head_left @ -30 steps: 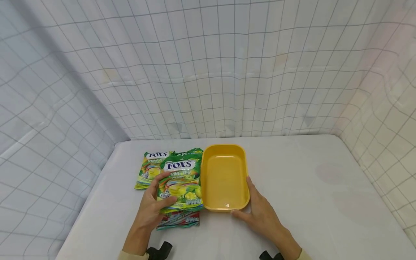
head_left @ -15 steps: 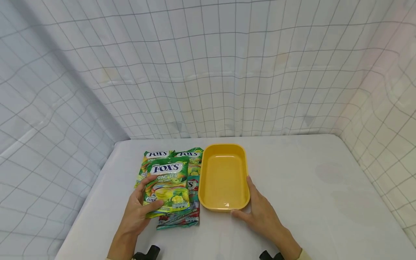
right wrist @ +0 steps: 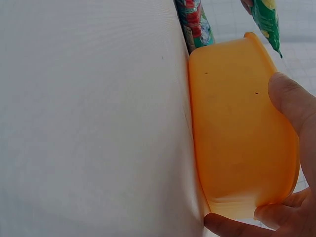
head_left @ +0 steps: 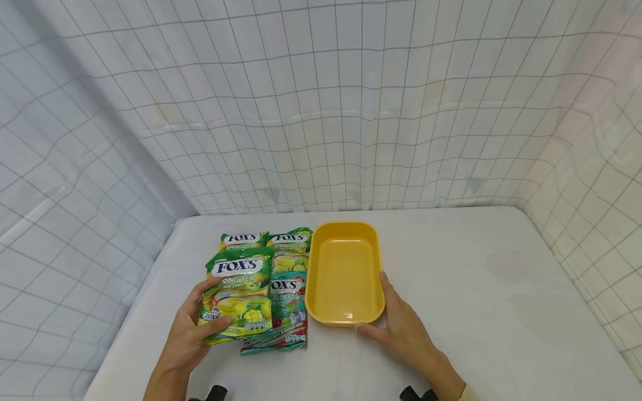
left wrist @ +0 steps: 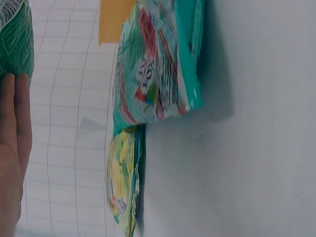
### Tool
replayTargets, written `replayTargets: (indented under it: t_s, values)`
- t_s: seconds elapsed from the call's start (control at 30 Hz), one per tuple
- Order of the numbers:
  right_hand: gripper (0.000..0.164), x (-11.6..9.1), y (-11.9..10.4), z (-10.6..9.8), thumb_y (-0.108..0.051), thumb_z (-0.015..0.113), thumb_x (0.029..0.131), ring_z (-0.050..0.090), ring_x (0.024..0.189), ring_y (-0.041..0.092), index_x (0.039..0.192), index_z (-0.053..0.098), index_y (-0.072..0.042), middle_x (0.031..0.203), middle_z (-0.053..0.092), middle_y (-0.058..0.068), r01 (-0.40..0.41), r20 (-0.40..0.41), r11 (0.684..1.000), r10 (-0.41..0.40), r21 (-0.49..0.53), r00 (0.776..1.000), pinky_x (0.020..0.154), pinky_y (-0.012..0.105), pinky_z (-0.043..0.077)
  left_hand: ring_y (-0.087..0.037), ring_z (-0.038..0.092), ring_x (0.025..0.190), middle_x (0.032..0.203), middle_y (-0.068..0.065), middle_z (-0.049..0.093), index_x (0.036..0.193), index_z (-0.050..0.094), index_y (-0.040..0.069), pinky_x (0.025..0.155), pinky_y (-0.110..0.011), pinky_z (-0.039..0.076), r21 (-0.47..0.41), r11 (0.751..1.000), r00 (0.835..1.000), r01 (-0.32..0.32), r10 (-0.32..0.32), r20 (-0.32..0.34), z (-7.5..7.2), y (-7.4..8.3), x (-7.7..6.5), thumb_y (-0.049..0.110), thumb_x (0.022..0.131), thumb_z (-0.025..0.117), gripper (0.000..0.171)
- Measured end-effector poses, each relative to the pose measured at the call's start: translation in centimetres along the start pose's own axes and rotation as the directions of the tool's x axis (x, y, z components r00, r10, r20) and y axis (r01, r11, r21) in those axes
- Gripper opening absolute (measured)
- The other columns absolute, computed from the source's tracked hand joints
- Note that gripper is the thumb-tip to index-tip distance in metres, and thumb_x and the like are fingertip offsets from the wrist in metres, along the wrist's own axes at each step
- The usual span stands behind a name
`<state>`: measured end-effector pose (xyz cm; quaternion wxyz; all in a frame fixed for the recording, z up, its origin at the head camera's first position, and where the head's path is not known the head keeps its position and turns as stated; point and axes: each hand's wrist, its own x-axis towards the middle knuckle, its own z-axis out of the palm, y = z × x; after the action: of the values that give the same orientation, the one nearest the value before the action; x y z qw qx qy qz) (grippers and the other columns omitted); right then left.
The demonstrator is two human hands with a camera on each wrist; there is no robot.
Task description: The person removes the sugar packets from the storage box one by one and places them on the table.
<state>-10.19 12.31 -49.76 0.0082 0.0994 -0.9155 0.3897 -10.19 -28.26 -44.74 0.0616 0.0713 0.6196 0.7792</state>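
My left hand [head_left: 180, 337] grips a green Fox's Spring Tea candy bag [head_left: 238, 295] by its left side, thumb across the front. The bag is tilted and raised over the other packs; the left wrist view catches only its green edge [left wrist: 17, 47]. At the near right corner of a yellow plastic tray [head_left: 346, 273], my right hand [head_left: 408, 331] holds on, thumb at the near side and fingers along the right wall. In the right wrist view the tray's outer wall [right wrist: 242, 128] stands on the white cloth. Nothing lies inside the tray.
Two more Spring Tea bags lie behind, one at left [head_left: 241, 239], partly hidden, and one at right [head_left: 291, 245]. A teal and red Fox's Blossom bag [head_left: 288, 312] lies left of the tray. Gridded white curtains [head_left: 346, 139] enclose the table.
My left hand has moved left and slightly nearer with the green candy bag, uncovering the teal bag and the back right Spring Tea bag. The tray shifted slightly left; my right hand stays at its corner.
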Motion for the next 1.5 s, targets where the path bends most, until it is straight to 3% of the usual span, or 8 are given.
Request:
replayTargets:
  t_s: [0.37, 0.6, 0.9, 1.3, 1.5]
  values:
    - [0.125, 0.1, 0.0, 0.0, -0.051, 0.087, 0.077, 0.03, 0.149, 0.029, 0.164, 0.009, -0.01, 0.166, 0.02, 0.01, -0.02, 0.011, 1.0, 0.019, 0.016, 1.0, 0.117, 0.049, 0.031, -0.015, 0.064, 0.108, 0.14, -0.002, 0.048, 0.154, 0.038, 0.019, 0.087, -0.032, 0.058, -0.057, 0.997, 0.999, -0.044, 0.045, 0.017, -2.5, 0.0, -1.0, -0.024, 0.092, 0.049, 0.076]
    - [0.125, 0.1, 0.0, 0.0, -0.053, 0.086, 0.077, 0.03, 0.148, 0.028, 0.164, 0.008, -0.009, 0.166, 0.021, 0.01, -0.008, 0.008, 1.0, 0.007, 0.013, 1.0, 0.116, 0.048, 0.031, -0.017, 0.065, 0.11, 0.139, -0.003, 0.05, 0.155, 0.036, 0.019, 0.087, -0.033, 0.058, -0.119, 0.99, 0.994, -0.076, 0.085, 0.07, -4.2, -0.3, -1.5, -0.025, 0.094, 0.043, 0.076]
    - [0.125, 0.1, -0.1, 0.0, -0.05, 0.087, 0.077, 0.03, 0.149, 0.027, 0.165, 0.008, -0.01, 0.167, 0.021, 0.008, -0.021, 0.013, 1.0, 0.021, 0.017, 1.0, 0.117, 0.048, 0.031, -0.017, 0.064, 0.111, 0.14, -0.001, 0.049, 0.154, 0.039, 0.02, 0.088, -0.033, 0.058, -0.14, 0.988, 0.995, -0.059, 0.069, 0.07, -6.1, -0.6, -2.1, -0.027, 0.092, 0.041, 0.078]
    - [0.126, 0.1, -0.1, 0.1, -0.05, 0.088, 0.076, 0.03, 0.149, 0.028, 0.164, 0.008, -0.009, 0.166, 0.02, 0.01, -0.017, 0.009, 1.0, 0.017, 0.015, 1.0, 0.117, 0.047, 0.03, -0.018, 0.063, 0.114, 0.143, 0.001, 0.046, 0.154, 0.04, 0.021, 0.09, -0.034, 0.057, -0.162, 0.986, 0.993, -0.038, 0.055, 0.1, -7.0, -1.6, -2.3, -0.028, 0.092, 0.04, 0.079]
    - [0.127, 0.1, 0.0, 0.0, -0.053, 0.087, 0.076, 0.029, 0.149, 0.028, 0.164, 0.007, -0.01, 0.167, 0.019, 0.009, -0.029, 0.014, 1.0, 0.029, 0.011, 0.999, 0.117, 0.048, 0.03, -0.017, 0.063, 0.114, 0.143, 0.003, 0.046, 0.153, 0.043, 0.022, 0.091, -0.034, 0.057, -0.173, 0.985, 0.996, -0.003, 0.018, 0.086, -7.7, -2.2, -2.5, -0.027, 0.092, 0.041, 0.078]
